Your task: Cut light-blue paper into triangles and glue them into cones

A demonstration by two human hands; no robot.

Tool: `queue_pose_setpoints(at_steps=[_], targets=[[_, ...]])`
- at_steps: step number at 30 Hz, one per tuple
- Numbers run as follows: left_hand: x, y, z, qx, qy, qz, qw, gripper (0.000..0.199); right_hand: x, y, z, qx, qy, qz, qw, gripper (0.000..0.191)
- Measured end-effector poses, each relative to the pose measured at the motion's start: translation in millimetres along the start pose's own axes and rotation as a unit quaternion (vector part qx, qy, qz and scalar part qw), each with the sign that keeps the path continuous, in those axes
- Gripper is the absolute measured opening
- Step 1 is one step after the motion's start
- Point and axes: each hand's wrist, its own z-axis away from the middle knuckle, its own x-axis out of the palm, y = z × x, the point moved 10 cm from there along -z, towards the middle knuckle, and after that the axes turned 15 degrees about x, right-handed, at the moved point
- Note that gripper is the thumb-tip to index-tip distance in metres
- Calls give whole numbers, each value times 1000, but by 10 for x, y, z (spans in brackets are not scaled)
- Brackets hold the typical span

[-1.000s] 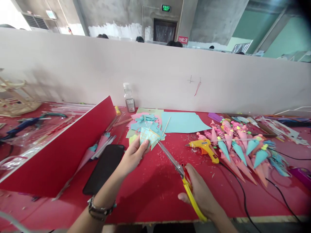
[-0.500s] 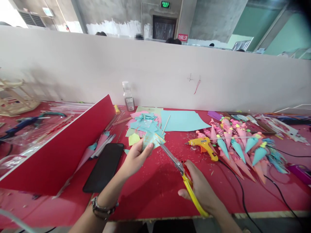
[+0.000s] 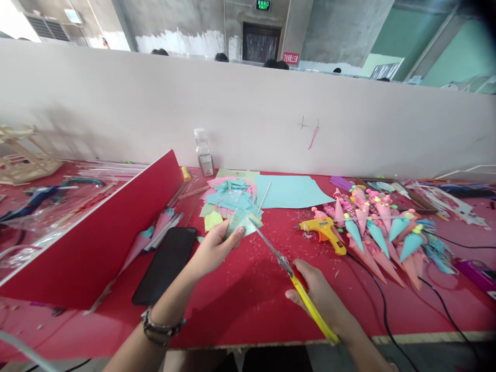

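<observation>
Red board (image 3: 112, 232) slants at far left, then a black phone (image 3: 166, 264). I have the left hand (image 3: 217, 247) pinching a patterned blue piece (image 3: 237, 221) above the table (image 3: 228, 305), in front of heaped paper scraps (image 3: 232, 195). Much seems snipped already; this piece looks unfinished to me, with the scissors (image 3: 285, 263) meeting its edge. The large blue sheet (image 3: 292, 192) appears mostly whole. I have the right hand (image 3: 318, 289) wrapped round the scissors' handles. Beyond the glue gun (image 3: 328, 227), assembled-looking cones (image 3: 377, 237) are piled.

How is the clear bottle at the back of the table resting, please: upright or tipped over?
Upright: the bottle stands on the table with its cap at the top.
</observation>
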Motion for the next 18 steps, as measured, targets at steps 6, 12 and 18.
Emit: queue_pose_setpoints(at_steps=[6, 12, 18], targets=[[41, -8, 20, 2, -33, -3, 999, 33, -60, -23, 6, 3, 0, 20, 1000, 35], [159, 16, 38, 14, -81, 7, 997, 32, -7, 20, 10, 18, -17, 12, 1000, 33], [186, -33, 55, -3, -98, 15, 995, 31, -27, 11, 4, 17, -10, 6, 1000, 26]])
